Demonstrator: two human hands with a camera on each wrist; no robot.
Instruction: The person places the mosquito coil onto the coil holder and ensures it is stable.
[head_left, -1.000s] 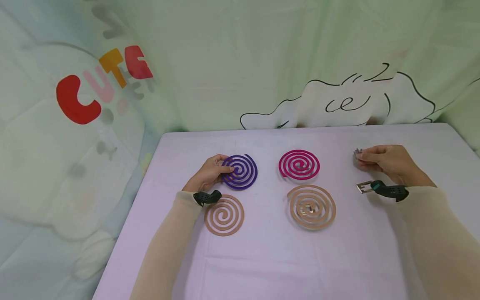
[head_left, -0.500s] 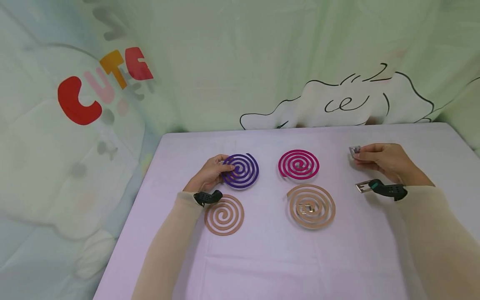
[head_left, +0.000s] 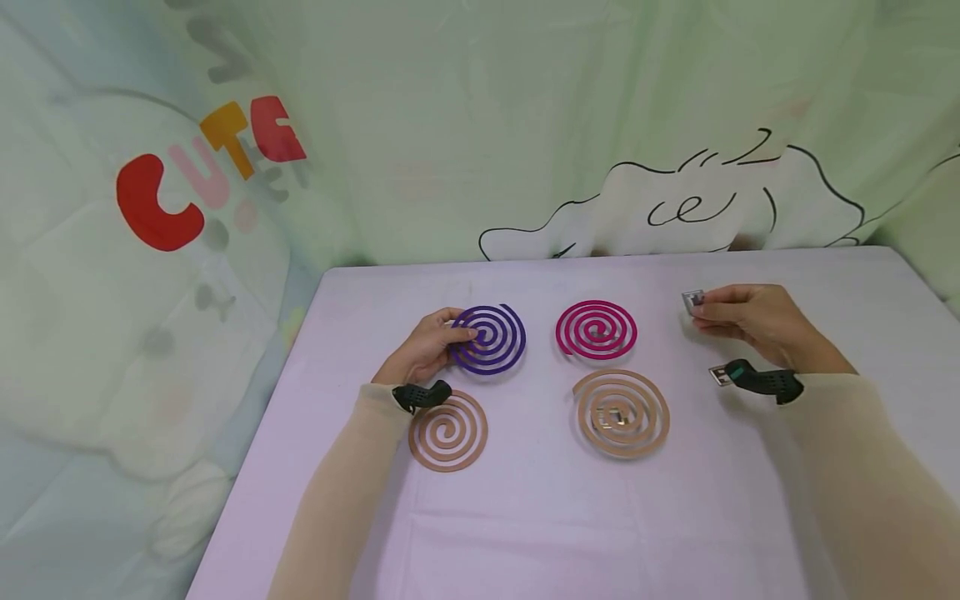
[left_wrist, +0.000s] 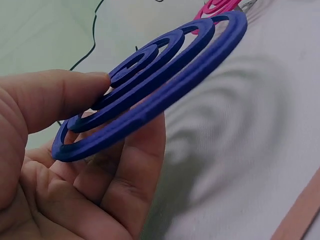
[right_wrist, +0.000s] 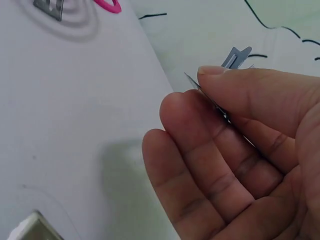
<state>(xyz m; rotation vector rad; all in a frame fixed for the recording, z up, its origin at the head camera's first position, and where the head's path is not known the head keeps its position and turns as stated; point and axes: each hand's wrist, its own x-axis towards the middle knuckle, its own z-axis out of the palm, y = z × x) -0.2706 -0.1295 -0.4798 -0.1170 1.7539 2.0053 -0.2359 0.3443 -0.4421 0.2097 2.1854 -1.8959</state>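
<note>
My left hand [head_left: 429,344] pinches a purple-blue mosquito coil [head_left: 483,336] between the thumb on top and fingers beneath. In the left wrist view the coil [left_wrist: 185,95] is tilted and raised, its shadow falling on the cloth. At the right, my right hand [head_left: 765,321] holds a small thin metal coil stand [head_left: 692,301] between thumb and fingers, above the table. Seen edge-on in the right wrist view, this stand [right_wrist: 236,59] has a forked tip. Between the hands a pink mosquito coil [head_left: 597,328] rests raised on a metal stand [right_wrist: 50,7].
Nearer me, a tan coil [head_left: 663,417] sits on another metal stand [head_left: 609,419]. A second tan coil [head_left: 446,432] lies flat below my left wrist. One more stand [head_left: 719,376] is on the table beside my right wrist strap. A printed curtain [head_left: 420,150] hangs behind the table [head_left: 525,533].
My right hand has moved left with the metal stand, which has turned to show its flat face. My left hand has shifted slightly right and away from me with the purple-blue coil.
</note>
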